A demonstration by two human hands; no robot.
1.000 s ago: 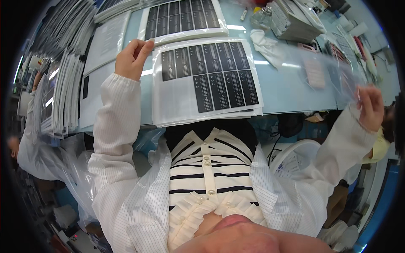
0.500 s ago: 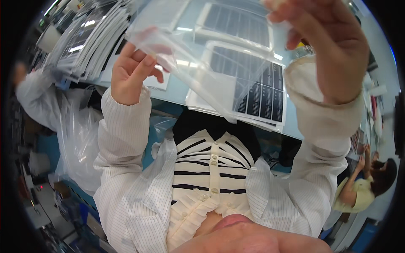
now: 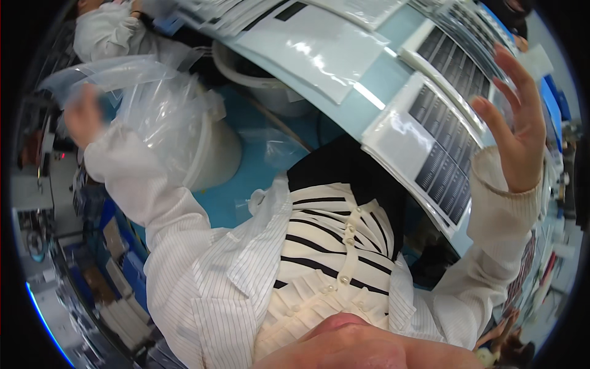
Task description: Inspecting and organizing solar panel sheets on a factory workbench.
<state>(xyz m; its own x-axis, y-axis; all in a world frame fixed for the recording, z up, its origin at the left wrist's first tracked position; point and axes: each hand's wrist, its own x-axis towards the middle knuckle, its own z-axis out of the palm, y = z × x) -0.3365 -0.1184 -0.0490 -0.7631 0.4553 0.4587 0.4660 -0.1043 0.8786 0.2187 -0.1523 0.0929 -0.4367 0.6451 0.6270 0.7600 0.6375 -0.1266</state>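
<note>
My left hand is out at the far left beside a white bin full of crumpled clear plastic. A loose sheet of clear plastic film spreads at its fingers, over the bin. Motion blurs those fingers, so whether they grip the film is unclear. My right hand is raised above the table's right part, fingers apart and holding nothing. Just left of it lies a stack of white sheets with black printed panels, in clear sleeves. A second similar stack lies behind it.
Large white sheets in glossy film cover the table's left part. Another white bin stands under the table edge. At the upper left is a co-worker's white sleeve. Blue crates stand on the lower left.
My left hand has swung left from over the table to the bin, taking the clear film along. My right hand has let go of the film and spread its fingers. The view has turned left.
</note>
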